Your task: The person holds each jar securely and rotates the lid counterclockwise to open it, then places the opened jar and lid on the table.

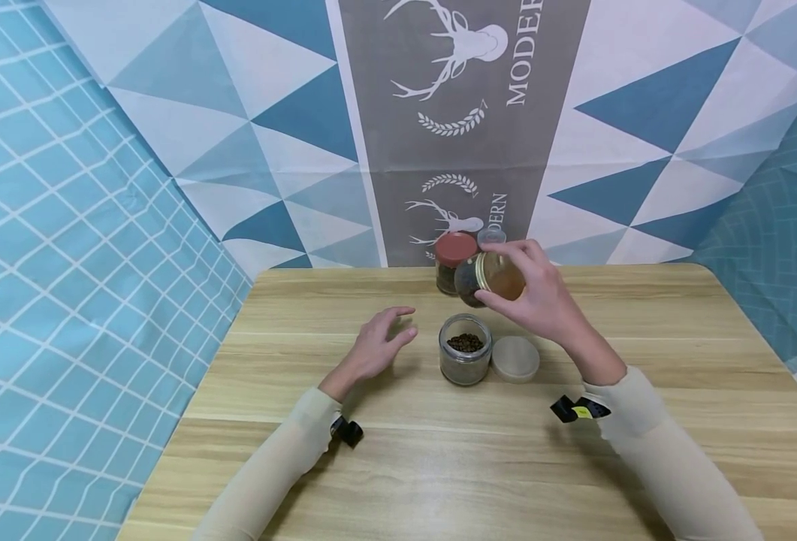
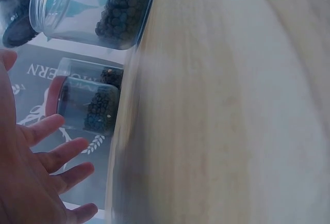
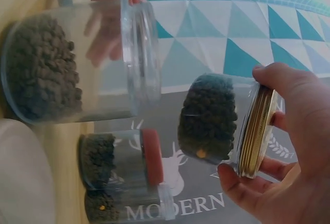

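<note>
My right hand grips a small glass jar of dark beans round its gold lid, fingertips at the lid's rim. In the head view this jar is raised and tilted, overlapping the jars behind it. In front of it stands an open glass jar, upright and partly filled with coffee beans. A pale round lid lies flat at that jar's right side. Left of the open jar, my left hand hovers with spread fingers, holding nothing.
At the table's back, by the patterned cloth wall, stand a jar with a red lid and one with a clear lid; both contain dark contents. The wooden table reaches toward the person, with blue sheets on either side.
</note>
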The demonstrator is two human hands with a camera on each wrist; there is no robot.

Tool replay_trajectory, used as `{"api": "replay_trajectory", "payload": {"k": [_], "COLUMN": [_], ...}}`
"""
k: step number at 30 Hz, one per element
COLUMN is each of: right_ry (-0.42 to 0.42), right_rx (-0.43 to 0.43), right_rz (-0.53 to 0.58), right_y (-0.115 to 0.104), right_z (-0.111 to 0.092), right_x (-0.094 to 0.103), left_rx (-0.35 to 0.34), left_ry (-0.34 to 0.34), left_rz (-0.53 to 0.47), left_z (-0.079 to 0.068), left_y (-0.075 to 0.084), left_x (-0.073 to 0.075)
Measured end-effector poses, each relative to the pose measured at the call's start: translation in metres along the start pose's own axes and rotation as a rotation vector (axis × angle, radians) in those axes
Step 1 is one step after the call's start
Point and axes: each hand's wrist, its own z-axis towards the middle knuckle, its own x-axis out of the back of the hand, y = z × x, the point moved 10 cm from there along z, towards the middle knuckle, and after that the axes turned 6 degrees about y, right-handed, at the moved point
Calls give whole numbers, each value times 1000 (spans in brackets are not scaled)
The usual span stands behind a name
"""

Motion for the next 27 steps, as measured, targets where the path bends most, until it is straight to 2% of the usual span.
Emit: {"api": "replay_trajectory", "payload": {"k": [1, 2, 7, 10, 13, 17, 20, 24, 27], "right_ry": [1, 1, -8, -18, -26, -30, -34, -41, -41], "right_rx": [2, 9, 45, 68, 75, 71, 73, 73, 73], "right_rz": [12, 21, 58, 79, 89, 77, 72, 75, 76], "right_y": [0, 1, 1, 0, 0, 3, 3, 4, 4], "right_z": [-1, -2, -9, -12, -13, -15, -15, -14, -14], "right_x": [0, 0, -1, -1, -1, 0, 0, 1, 2], "left_rx": [5, 19, 18, 5, 16, 15, -23, -7, 40], "left_ry": [0, 1, -4, -5, -19, -23, -6, -3, -24], "left_rz": [-5, -19, -13, -9, -46, -58, -9, -15, -37], "left_z": [-1, 1, 2, 2, -1, -3, 0, -1, -4], "left_y": [0, -6, -6, 0, 12, 16, 4, 13, 31], "left_x": [0, -2, -3, -1, 5, 7, 3, 6, 12]}}
